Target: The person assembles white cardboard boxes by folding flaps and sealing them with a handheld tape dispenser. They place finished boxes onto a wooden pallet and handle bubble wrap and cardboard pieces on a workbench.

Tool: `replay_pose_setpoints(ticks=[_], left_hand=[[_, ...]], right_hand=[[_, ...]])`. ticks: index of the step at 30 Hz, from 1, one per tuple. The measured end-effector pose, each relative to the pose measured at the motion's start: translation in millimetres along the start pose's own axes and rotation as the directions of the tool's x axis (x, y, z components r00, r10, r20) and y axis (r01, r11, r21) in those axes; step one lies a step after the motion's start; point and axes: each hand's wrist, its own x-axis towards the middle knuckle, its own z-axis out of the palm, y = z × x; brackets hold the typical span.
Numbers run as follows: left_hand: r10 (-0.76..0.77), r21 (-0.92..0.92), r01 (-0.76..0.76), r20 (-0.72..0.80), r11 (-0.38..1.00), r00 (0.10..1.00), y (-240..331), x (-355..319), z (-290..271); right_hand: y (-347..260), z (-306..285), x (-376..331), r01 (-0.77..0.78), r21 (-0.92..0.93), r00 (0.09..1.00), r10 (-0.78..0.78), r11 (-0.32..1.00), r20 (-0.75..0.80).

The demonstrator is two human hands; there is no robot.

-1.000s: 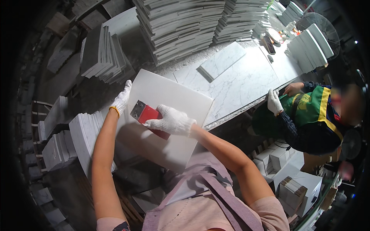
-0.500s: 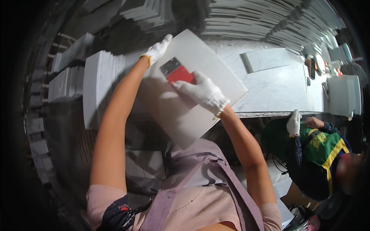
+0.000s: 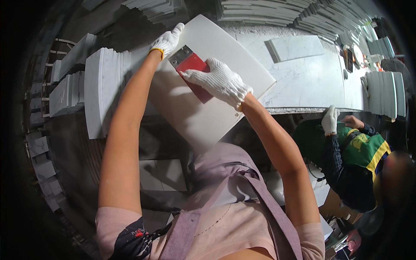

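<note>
My left hand, in a white knit glove, has its fingers curled over the upper left edge of a white slab. The slab lies turned cornerwise on the worktable, its near corner reaching toward my apron. On its face rests a red scraper with a toothed grey metal blade. My right hand, gloved too, is closed on the scraper, thumb laid across the red part. The palm hides part of it.
Stone tiles stand in a stack at left; more tile stacks line the back. One loose tile lies on the marble-patterned worktable. At right a person in a green apron has one gloved hand at the table's edge.
The whole scene sits higher in the picture. Both hands, the scraper and the slab keep nearly the same places relative to each other. The scraper's lower part now shows brighter.
</note>
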Motion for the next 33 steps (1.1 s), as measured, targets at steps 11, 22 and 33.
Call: replay_pose_setpoints(ticks=[11, 22, 33], left_hand=[[0.345, 0.540, -0.114, -0.351, 0.834, 0.871, 13.3, -41.4, 43.5], [0.691, 0.608, -0.464, -0.205, 0.645, 0.693, 76.0, -185.4, 127.7], [0.701, 0.686, -0.460, -0.104, 0.564, 0.705, 79.6, -254.3, 161.4]], right_hand=[[43.6, -18.1, -104.3, -0.022, 0.032, 0.999, 0.021, 0.999, 0.028], [160.7, -22.2, -218.6, -0.163, -0.026, 0.987, 0.163, 0.986, -0.018], [246.0, -23.3, -265.7, -0.130, -0.085, 0.990, 0.125, 0.988, -0.058]])
